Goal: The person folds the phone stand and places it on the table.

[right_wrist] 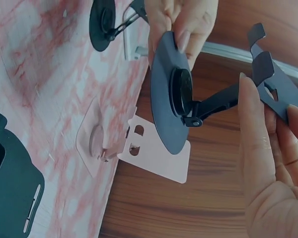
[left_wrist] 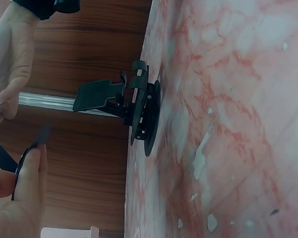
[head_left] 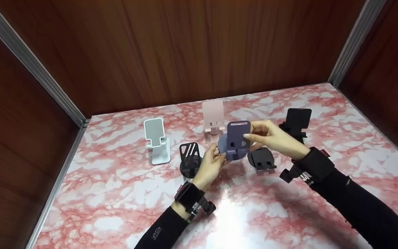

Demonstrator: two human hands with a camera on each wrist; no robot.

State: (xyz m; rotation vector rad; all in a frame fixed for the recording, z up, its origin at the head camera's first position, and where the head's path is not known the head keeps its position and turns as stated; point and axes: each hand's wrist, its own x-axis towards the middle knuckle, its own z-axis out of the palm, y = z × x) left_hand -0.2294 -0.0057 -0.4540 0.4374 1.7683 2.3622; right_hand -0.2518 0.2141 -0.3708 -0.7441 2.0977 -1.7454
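Observation:
Both hands hold a dark blue-purple phone stand above the table. My left hand pinches the rim of its round base, thumb on one face. My right hand grips the phone plate by its edge, thumb in front and fingers behind. In the right wrist view the hinged arm between base and plate is raised, with the plate tilted away from the base. The left wrist view shows only a dark sliver of the stand.
Around the held stand are a white-and-grey phone stand, a black slotted one, a pink one, a folded black one and an upright black one. Brown wood-grain panels enclose the red-and-white marbled table.

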